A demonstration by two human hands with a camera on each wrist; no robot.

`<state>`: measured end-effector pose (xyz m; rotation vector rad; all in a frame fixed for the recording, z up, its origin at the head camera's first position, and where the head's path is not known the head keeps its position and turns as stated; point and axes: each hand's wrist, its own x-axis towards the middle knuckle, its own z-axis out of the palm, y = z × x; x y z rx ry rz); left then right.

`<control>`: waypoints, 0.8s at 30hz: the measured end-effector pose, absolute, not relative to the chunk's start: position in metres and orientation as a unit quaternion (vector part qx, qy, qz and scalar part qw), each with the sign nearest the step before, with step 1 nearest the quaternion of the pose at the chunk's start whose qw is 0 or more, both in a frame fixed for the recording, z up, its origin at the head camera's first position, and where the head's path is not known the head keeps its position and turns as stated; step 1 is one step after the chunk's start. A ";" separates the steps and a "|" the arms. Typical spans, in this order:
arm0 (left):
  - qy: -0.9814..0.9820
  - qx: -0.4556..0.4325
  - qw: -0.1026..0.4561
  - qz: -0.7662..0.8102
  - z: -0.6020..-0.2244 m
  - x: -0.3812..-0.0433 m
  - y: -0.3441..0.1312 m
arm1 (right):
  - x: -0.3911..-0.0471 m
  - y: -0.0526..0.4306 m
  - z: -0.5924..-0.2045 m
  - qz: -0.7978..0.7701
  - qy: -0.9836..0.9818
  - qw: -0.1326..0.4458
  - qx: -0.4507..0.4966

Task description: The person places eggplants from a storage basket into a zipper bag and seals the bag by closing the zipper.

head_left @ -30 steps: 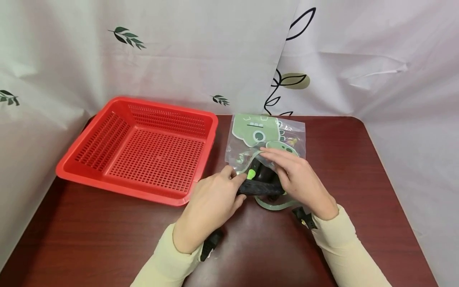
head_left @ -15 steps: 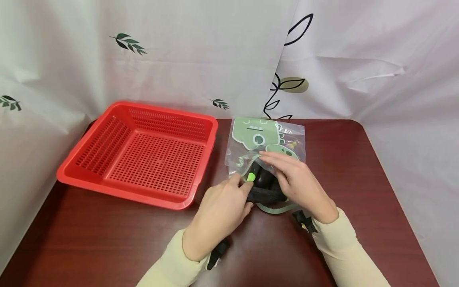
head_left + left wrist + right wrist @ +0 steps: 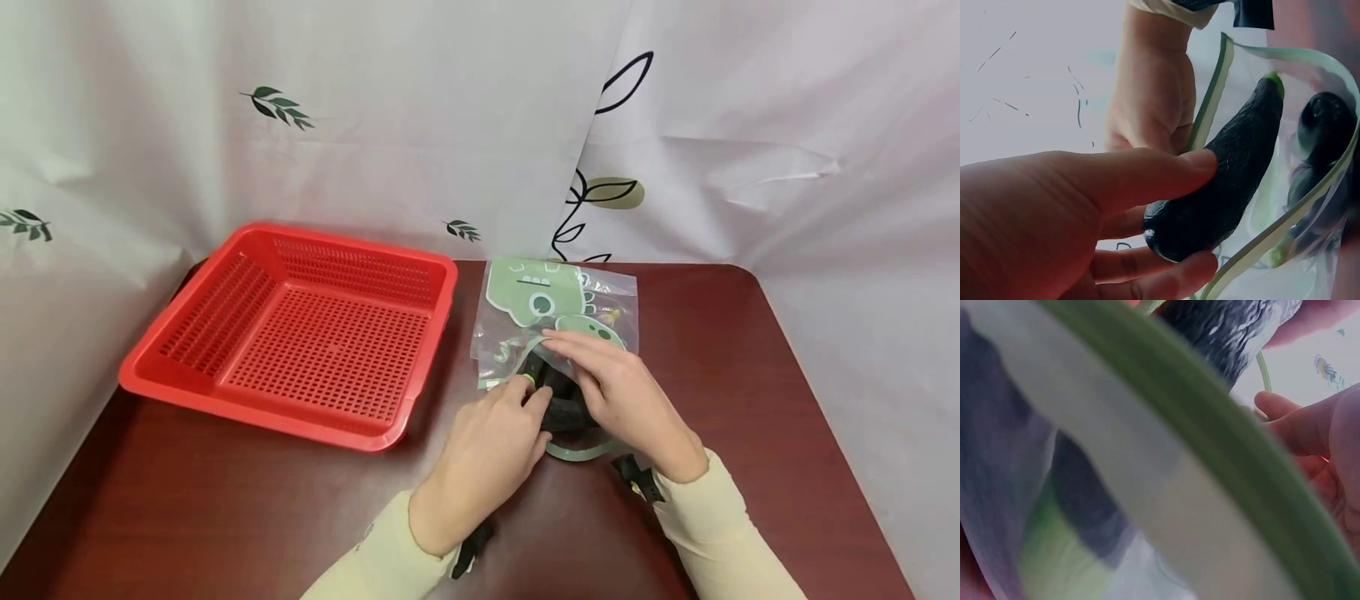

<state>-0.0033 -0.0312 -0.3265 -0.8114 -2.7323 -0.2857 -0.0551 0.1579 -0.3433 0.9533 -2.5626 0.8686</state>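
A clear zip bag (image 3: pixel 517 287) printed with a green cartoon creature lies at the table's back, its green-edged mouth gaping towards me. My left hand (image 3: pixel 487 442) holds a long, dark, wrinkled eggplant (image 3: pixel 1235 169) with a green tip, thumb on one side and fingers on the other. That eggplant lies within the bag's mouth, green tip inward. My right hand (image 3: pixel 618 379) holds the bag's green zip edge (image 3: pixel 1329 65) at the mouth; its thumb is hidden in the head view. More dark, glossy eggplants (image 3: pixel 1325 128) show inside the bag.
A red perforated basket (image 3: pixel 333 354) stands at the left with nothing in it, its right rim near the bag. The dark red table (image 3: pixel 720 350) ends at white leaf-printed curtains (image 3: pixel 375 125) behind. A black wrist strap (image 3: pixel 636 479) is on the right wrist.
My left hand has moved rightward and slid the eggplant deeper into the bag's mouth. The fingers now cover much of the bright green stem. My right hand keeps its place on the bag.
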 end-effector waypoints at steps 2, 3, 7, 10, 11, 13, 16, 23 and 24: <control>-0.943 -0.285 0.142 -0.099 -0.329 -0.002 -0.030 | -0.054 0.158 -0.344 0.298 -0.886 0.136 0.330; -0.942 -0.288 0.143 -0.100 -0.330 -0.002 -0.029 | -0.054 0.158 -0.344 0.296 -0.886 0.136 0.330; -0.937 -0.302 0.145 -0.097 -0.332 -0.001 -0.026 | -0.053 0.158 -0.343 0.296 -0.887 0.136 0.328; -0.933 -0.316 0.147 -0.093 -0.334 0.001 -0.023 | -0.052 0.158 -0.344 0.297 -0.888 0.134 0.325; -0.931 -0.321 0.146 -0.093 -0.335 0.001 -0.022 | -0.051 0.159 -0.344 0.298 -0.888 0.135 0.323; -0.928 -0.331 0.145 -0.095 -0.337 0.002 -0.019 | -0.049 0.160 -0.345 0.301 -0.887 0.138 0.321; -0.924 -0.341 0.142 -0.099 -0.339 0.003 -0.017 | -0.047 0.161 -0.346 0.307 -0.885 0.142 0.320; -0.924 -0.334 0.155 -0.100 -0.340 0.001 -0.017 | -0.052 0.158 -0.346 0.310 -0.880 0.142 0.331; -0.924 -0.334 0.159 -0.102 -0.340 0.001 -0.018 | -0.052 0.157 -0.346 0.311 -0.879 0.141 0.332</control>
